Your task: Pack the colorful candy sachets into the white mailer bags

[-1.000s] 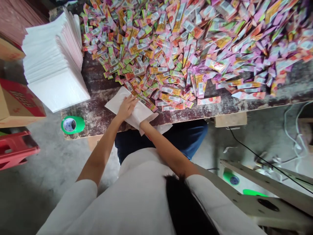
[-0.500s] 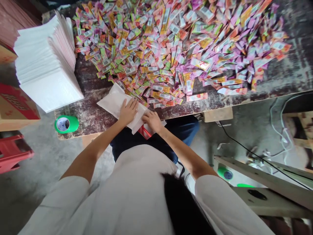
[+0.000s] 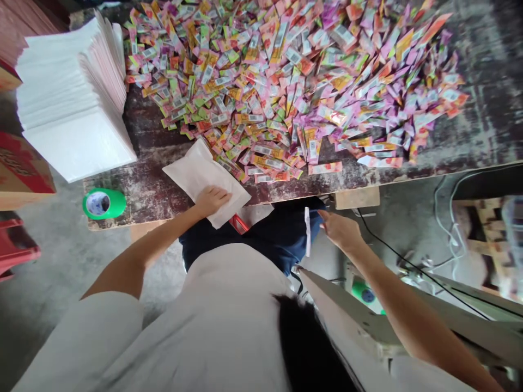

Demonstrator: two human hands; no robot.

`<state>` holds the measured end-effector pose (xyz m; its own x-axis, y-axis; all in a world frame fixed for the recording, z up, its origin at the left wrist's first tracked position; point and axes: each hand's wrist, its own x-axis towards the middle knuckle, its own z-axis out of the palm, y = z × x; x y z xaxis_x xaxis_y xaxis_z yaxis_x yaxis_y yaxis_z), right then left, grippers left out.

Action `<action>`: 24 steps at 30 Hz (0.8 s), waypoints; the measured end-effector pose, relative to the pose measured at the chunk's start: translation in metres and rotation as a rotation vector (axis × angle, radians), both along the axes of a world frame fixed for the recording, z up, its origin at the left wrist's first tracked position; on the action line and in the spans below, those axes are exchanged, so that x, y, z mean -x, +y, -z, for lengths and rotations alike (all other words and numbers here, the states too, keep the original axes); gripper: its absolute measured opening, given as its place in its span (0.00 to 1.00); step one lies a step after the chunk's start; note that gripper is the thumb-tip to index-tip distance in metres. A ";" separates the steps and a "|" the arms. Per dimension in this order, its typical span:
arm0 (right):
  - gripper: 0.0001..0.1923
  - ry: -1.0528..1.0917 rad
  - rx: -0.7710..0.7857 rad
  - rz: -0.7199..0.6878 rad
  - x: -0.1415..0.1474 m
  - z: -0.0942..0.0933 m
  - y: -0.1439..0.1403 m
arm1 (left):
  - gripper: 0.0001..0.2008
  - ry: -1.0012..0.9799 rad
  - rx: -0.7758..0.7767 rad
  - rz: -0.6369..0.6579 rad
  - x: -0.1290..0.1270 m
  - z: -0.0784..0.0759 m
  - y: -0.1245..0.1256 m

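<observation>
A white mailer bag (image 3: 196, 169) lies at the table's near edge, its lower end over the edge. My left hand (image 3: 213, 200) rests on top of it with the fingers lying flat and close together. My right hand (image 3: 341, 228) is out to the right, beyond the table's edge, with its fingertips apart. Just left of those fingertips a thin white strip (image 3: 308, 231) hangs upright in front of my trousers, and a small gap shows between them. A red item (image 3: 238, 224) shows below the mailer bag, mostly hidden.
Many colourful stick sachets (image 3: 261, 92) cover the worn dark table (image 3: 155, 190). A tall stack of white mailer bags (image 3: 73, 109) stands at the left, with a green tape roll (image 3: 104, 203) near the corner. Cardboard boxes (image 3: 24, 169) and a red stool (image 3: 16, 242) stand left of the table.
My right hand has left the mailer bag and swung right, and a thin white strip now shows beside it. My left hand stays on the mailer bag, slightly lower.
</observation>
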<state>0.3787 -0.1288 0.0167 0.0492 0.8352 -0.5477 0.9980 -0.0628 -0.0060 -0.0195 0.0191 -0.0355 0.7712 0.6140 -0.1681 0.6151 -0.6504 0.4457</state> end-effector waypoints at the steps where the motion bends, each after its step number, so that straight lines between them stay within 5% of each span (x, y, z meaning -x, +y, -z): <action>1: 0.15 -0.006 -0.054 -0.005 0.004 0.000 0.003 | 0.20 0.016 0.006 -0.008 0.006 0.000 -0.005; 7: 0.35 0.600 -0.340 -0.628 0.109 0.023 0.087 | 0.28 0.020 0.023 0.165 0.063 -0.015 -0.028; 11: 0.26 0.863 -0.252 -0.910 0.149 0.054 0.133 | 0.38 0.096 0.112 0.250 0.086 -0.026 -0.025; 14: 0.08 0.925 -0.208 -0.888 0.159 0.064 0.145 | 0.40 0.043 0.180 0.264 0.090 -0.026 -0.019; 19: 0.11 0.894 -0.207 -0.549 0.176 0.046 0.160 | 0.43 -0.139 0.225 0.133 0.093 -0.015 -0.017; 22: 0.12 0.818 -0.226 -0.432 0.193 0.037 0.174 | 0.37 -0.271 0.207 -0.151 0.087 -0.004 -0.031; 24: 0.12 0.760 -0.224 -0.391 0.206 0.037 0.182 | 0.28 -0.398 0.171 -0.490 0.079 0.001 -0.047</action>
